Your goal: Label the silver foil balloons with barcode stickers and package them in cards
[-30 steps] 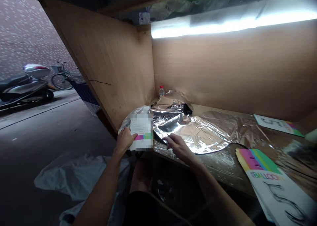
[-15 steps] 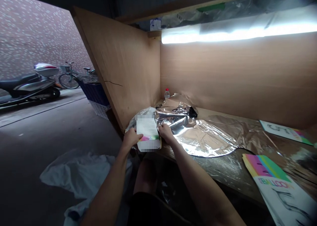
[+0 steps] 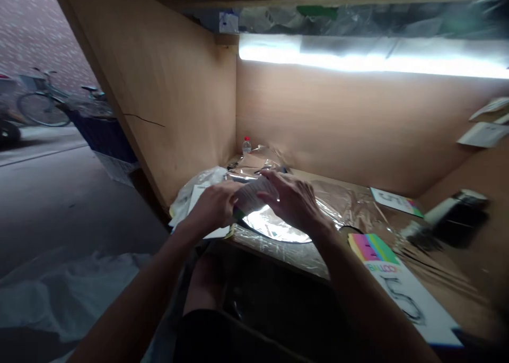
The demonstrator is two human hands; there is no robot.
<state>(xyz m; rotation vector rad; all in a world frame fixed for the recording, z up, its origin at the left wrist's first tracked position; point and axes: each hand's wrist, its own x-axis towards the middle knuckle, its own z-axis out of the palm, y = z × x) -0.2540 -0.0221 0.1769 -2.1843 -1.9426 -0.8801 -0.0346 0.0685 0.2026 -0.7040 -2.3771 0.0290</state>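
Observation:
A printed card (image 3: pixel 254 196) is held tilted between my two hands over the workbench. My left hand (image 3: pixel 217 204) grips its left end, near a green part. On its right end are the thumb and fingers of my right hand (image 3: pixel 288 198). White cards (image 3: pixel 217 232) lie beneath my left hand, beside a clear plastic bag (image 3: pixel 186 193). Shiny foil sheeting (image 3: pixel 274 227) spreads under and behind the card. The print on the held card is too blurred to read.
A colourful balloon card marked 5 (image 3: pixel 413 299) lies at the right front, another card (image 3: pixel 397 202) behind it. A black object (image 3: pixel 461 222) stands at the right. A red-capped bottle (image 3: pixel 246 145) is in the back corner. A wooden side panel (image 3: pixel 170 87) rises at the left.
The view has turned to the right. A card is now lifted and tilted between both hands, away from the white cards below. My right hand has moved from beside the stack onto the card.

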